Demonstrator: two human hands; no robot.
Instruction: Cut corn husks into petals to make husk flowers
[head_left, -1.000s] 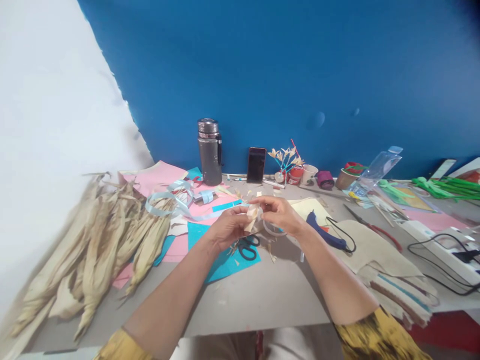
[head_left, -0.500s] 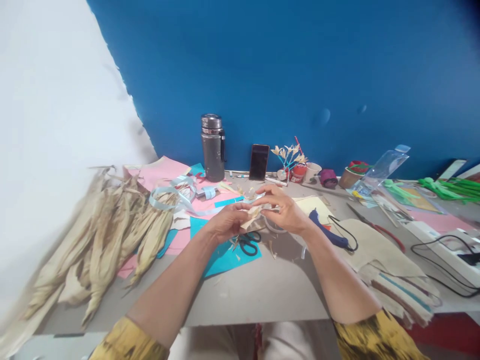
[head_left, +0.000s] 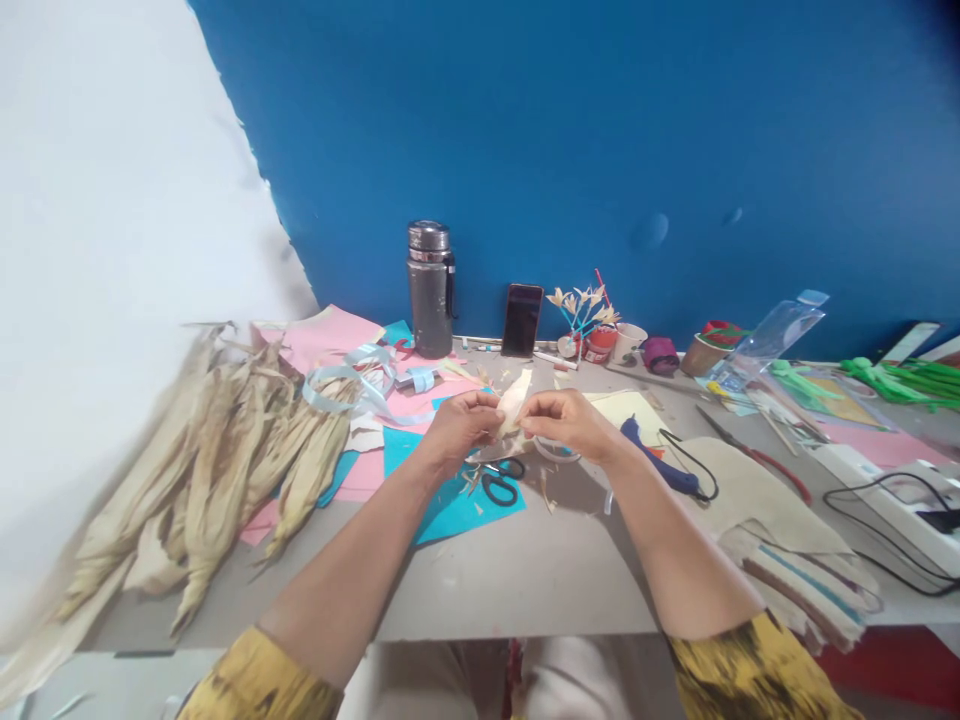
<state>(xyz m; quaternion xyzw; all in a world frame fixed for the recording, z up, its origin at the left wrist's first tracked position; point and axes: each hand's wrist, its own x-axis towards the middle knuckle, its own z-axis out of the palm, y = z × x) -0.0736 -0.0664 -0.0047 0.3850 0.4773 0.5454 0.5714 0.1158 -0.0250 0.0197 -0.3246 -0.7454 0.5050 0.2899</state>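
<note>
Between the left hand (head_left: 463, 430) and the right hand (head_left: 568, 420): 1 pale husk piece (head_left: 517, 394), standing up, pinched by both.
Husk step: looks like shaping it.
Next husk move: seems to need 1 hand holding firm, 1 bending gently.
Scissors (head_left: 500, 477): just below the grip, on a blue sheet (head_left: 450, 517).
Glue gun (head_left: 677, 479): right of the grip.
Husk pile (head_left: 217, 470): well left of the grip.

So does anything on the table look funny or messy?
Yes, the clear plastic bottle on the right tilts instead of standing upright; I can't tell what props it. Pale scraps also litter the table near the scissors.
</note>
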